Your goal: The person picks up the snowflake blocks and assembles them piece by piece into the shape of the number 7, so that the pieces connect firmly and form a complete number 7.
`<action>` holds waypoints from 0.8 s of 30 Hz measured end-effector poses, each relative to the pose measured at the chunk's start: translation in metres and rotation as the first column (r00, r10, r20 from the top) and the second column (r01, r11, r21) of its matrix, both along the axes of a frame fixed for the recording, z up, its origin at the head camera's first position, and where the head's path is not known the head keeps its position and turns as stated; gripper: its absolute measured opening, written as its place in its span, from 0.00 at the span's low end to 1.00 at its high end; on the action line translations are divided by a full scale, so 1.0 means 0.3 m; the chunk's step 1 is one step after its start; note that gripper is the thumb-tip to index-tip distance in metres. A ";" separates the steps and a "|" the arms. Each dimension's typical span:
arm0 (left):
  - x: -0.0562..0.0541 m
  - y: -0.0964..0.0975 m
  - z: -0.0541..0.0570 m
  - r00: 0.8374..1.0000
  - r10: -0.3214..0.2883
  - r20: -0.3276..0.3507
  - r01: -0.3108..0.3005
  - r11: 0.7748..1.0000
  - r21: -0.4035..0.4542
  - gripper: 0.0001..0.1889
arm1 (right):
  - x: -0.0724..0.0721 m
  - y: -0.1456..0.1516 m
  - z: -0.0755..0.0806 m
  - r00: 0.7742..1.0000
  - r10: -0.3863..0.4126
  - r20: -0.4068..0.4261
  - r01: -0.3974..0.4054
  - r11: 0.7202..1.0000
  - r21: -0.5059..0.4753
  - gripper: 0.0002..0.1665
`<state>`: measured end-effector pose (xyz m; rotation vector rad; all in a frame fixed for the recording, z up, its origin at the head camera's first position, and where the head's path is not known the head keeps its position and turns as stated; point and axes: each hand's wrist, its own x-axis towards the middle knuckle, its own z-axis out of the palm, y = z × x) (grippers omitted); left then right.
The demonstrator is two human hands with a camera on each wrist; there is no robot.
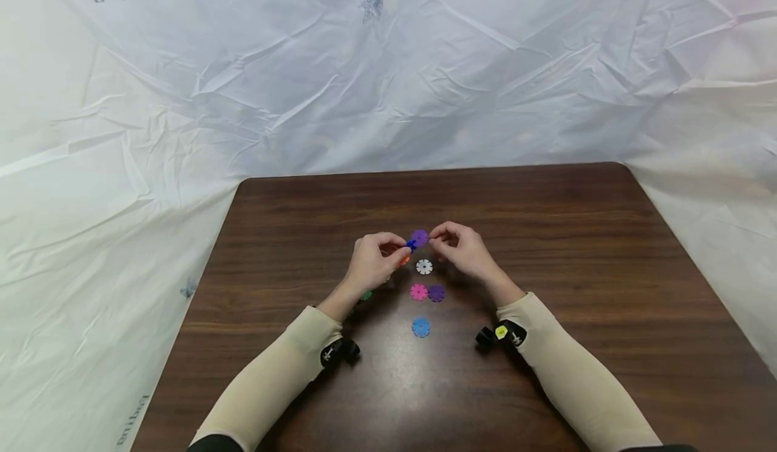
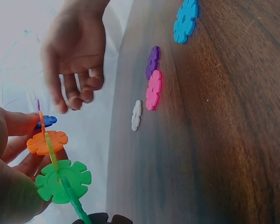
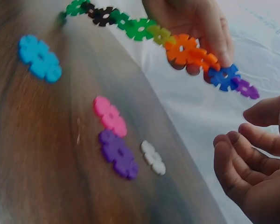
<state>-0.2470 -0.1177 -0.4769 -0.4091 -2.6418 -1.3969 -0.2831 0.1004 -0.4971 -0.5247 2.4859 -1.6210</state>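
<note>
A chain of interlocked notched plastic discs hangs in the air, pinched by my left hand (image 1: 367, 261) near its blue disc (image 3: 224, 77). From a purple disc (image 3: 247, 88) at the tip, the chain runs through blue, orange discs (image 3: 182, 48), yellow and green (image 2: 64, 182) to black and green ones at the far end. My right hand (image 1: 464, 252) hovers just right of the purple tip, fingers loosely bent and apart from it, holding nothing. In the head view, the left hand and wrist hide much of the chain.
Loose discs lie flat on the brown wooden table (image 1: 577, 236): a white one (image 1: 424, 266), a pink one (image 1: 419, 292) beside a purple one (image 1: 436, 293), and a light blue one (image 1: 421, 327) nearer me. White sheeting (image 1: 425, 101) hangs behind the table.
</note>
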 end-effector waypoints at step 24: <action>0.006 -0.012 0.014 0.991 0.065 0.117 -0.077 0.992 0.104 0.20 | 0.004 -0.033 -0.069 0.967 0.195 -0.166 -0.114 0.908 0.403 0.19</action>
